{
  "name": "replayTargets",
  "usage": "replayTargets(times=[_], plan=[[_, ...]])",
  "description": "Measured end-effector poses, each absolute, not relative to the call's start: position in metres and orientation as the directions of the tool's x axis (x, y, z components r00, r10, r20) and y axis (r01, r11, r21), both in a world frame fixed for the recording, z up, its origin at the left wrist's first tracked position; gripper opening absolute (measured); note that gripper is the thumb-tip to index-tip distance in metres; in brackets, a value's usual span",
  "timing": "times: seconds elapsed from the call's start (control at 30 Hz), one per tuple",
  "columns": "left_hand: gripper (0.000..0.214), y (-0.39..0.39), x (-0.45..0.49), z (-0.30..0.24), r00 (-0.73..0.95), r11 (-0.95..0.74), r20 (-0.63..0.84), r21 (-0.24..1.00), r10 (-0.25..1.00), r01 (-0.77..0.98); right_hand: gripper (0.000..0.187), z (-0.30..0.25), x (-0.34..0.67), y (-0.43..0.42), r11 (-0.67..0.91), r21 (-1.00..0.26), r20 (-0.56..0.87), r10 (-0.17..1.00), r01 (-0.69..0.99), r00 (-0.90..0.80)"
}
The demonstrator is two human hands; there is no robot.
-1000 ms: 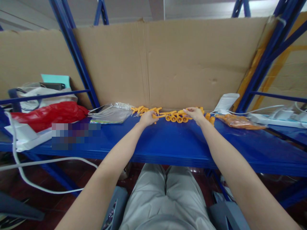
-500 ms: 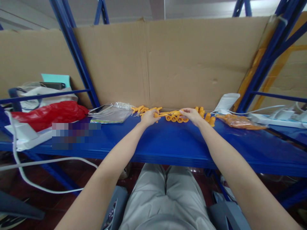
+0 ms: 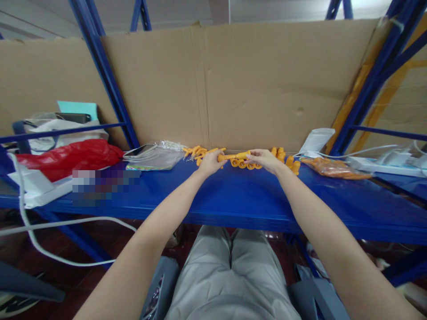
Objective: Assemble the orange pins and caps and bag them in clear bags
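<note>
My left hand (image 3: pixel 210 162) and my right hand (image 3: pixel 265 159) are both stretched out over the blue shelf (image 3: pixel 233 198), near the cardboard back wall. Between them they hold a slim orange plastic piece (image 3: pixel 233 156), the left pinching its left end and the right its right end. Just below it lies a row of round orange caps (image 3: pixel 245 165). More orange pieces (image 3: pixel 196 152) lie in a loose heap to the left, and several orange caps (image 3: pixel 288 160) stand to the right of my right hand.
A clear plastic bag (image 3: pixel 153 156) and a red bag (image 3: pixel 66 158) lie to the left. A bag of orange parts (image 3: pixel 333 170), a white pouch (image 3: pixel 315 140) and a white power strip (image 3: pixel 383 166) sit on the right. Blue rack posts (image 3: pixel 110 84) flank the cardboard (image 3: pixel 253 84).
Both hands have drawn closer together and lifted slightly; the slim orange piece is now held up between them above the row of caps.
</note>
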State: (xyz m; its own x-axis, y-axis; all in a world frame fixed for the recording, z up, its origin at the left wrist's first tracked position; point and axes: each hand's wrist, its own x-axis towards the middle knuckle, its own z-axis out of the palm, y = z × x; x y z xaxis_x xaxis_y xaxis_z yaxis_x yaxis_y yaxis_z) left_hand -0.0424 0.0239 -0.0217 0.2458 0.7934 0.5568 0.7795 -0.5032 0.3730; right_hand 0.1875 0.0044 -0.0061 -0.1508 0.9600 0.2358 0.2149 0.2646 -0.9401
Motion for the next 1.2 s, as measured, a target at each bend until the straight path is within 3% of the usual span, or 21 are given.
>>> replayTargets(times=[0.1,0.3,0.43,0.57,0.83,1.03,1.2], plan=[[0.021,0.0253,-0.0434,-0.0215,0.247,-0.507,0.565,0.365,0.787,0.781,0.007,-0.006,0.1913,0.0032,0.229,-0.951,0.191,0.963,0.207,-0.189],[0.018,0.0239,-0.0433,-0.0208,0.279,-0.53,0.563,0.35,0.778,0.773,0.016,-0.0107,0.1878,0.0049,0.196,-0.947,0.18,0.98,0.256,-0.084],[0.019,0.0217,-0.0414,-0.0199,0.295,-0.534,0.559,0.33,0.775,0.778,0.039,-0.0135,0.1836,0.0066,0.124,-0.96,0.108,0.991,0.251,-0.077],[0.02,0.0212,-0.0392,-0.0198,0.277,-0.514,0.554,0.333,0.785,0.791,0.046,-0.0134,0.1819,0.0063,0.09,-0.959,0.075,0.995,0.268,-0.064],[0.022,0.0221,-0.0398,-0.0204,0.263,-0.493,0.518,0.378,0.814,0.784,0.015,-0.0095,0.1891,0.0007,0.087,-0.985,0.049,0.97,0.151,-0.239],[0.02,0.0191,-0.0393,-0.018,0.249,-0.489,0.511,0.412,0.822,0.769,0.05,-0.0124,0.1869,0.006,0.047,-0.946,0.011,0.993,0.321,-0.113],[0.02,0.0196,-0.0405,-0.0174,0.251,-0.504,0.527,0.418,0.812,0.756,0.057,-0.012,0.1861,0.0059,0.011,-0.923,-0.035,0.993,0.384,-0.113]])
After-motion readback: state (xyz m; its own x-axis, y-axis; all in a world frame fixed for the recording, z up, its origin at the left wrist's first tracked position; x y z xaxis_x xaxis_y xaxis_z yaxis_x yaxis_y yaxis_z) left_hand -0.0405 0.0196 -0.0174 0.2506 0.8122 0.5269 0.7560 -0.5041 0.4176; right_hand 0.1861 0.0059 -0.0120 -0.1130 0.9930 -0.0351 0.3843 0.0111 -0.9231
